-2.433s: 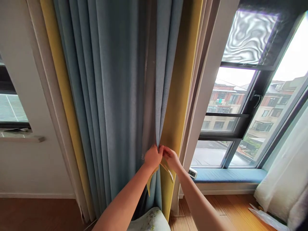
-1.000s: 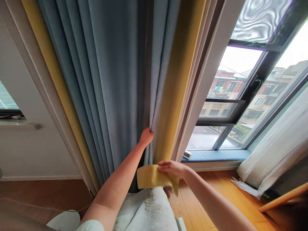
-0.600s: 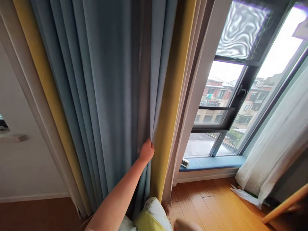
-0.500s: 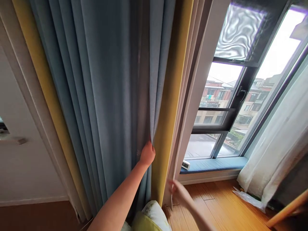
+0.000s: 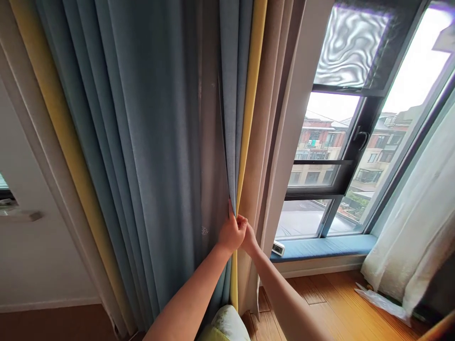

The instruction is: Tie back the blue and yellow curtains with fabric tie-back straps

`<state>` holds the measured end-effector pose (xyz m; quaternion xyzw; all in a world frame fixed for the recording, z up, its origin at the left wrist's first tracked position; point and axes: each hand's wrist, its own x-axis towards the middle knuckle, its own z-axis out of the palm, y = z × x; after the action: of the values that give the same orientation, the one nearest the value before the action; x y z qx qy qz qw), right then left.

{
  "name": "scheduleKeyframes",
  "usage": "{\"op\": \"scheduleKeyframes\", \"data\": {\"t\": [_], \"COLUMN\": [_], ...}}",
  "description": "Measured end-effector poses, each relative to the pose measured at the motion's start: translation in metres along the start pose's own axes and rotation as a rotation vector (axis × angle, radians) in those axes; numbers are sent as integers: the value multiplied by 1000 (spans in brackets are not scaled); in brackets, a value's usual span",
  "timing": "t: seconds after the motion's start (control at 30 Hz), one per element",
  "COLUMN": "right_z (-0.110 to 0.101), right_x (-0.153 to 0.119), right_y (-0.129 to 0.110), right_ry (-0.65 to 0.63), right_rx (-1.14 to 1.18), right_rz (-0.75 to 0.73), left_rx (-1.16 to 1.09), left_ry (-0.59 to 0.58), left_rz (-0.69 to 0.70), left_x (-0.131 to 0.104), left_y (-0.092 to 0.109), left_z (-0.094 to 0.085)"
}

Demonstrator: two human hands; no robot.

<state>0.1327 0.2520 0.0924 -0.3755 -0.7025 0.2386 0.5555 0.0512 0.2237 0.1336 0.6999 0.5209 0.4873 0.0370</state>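
Blue curtain folds (image 5: 159, 142) hang in front of me, with a yellow strip (image 5: 250, 109) and a beige panel (image 5: 265, 142) to their right. My left hand (image 5: 232, 233) is closed round the gathered blue fabric, low on the curtain. Right beside it, my right hand (image 5: 248, 234) pinches the edge of the yellow strip, its fingers partly covered by my left hand. Above both hands the blue and yellow fabric is drawn together into narrow folds. A grey strip (image 5: 209, 142) shows behind the blue folds.
A window with a dark frame (image 5: 320, 192) and a blue sill pad (image 5: 327, 247) is on the right. A small white device (image 5: 278, 248) rests on the pad. White sheer curtain (image 5: 408, 213), plastic bag (image 5: 384, 303) and wooden floor (image 5: 313, 303) are at right; a cushion (image 5: 229, 319) is below.
My right hand has moved up and left from near the floor to the yellow edge beside my left hand. The yellow strip is now narrower, and my left hand has shifted slightly right.
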Motion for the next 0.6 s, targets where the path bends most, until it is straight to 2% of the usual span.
{"op": "scheduleKeyframes", "data": {"t": [0.1,0.17,0.2,0.3,0.33,0.37,0.43,0.5,0.6], "right_z": [-4,-18,-26,-54,-61,-67,-72,-71,-64], "right_x": [-7,-5,-2,16,24,31,44,51,49], "right_y": [8,13,16,22,23,24,25,25,23], "right_ry": [-53,-15,66,414,463,452,344,260,223], "right_rx": [-8,-45,-67,-116,-135,-161,-238,-339,-448], "right_rz": [-51,-75,-77,-41,-34,-38,-51,-23,59], "left_rx": [117,184,204,220,218,214,199,181,144], "left_ry": [19,-1,-14,-39,-46,-53,-51,-23,17], "left_rz": [-43,-14,6,47,57,69,98,133,170], "left_x": [7,12,14,16,16,16,14,13,11], "left_y": [0,-6,-10,-23,-26,-29,-33,-34,-32], "left_z": [6,8,10,16,19,22,27,31,31]}}
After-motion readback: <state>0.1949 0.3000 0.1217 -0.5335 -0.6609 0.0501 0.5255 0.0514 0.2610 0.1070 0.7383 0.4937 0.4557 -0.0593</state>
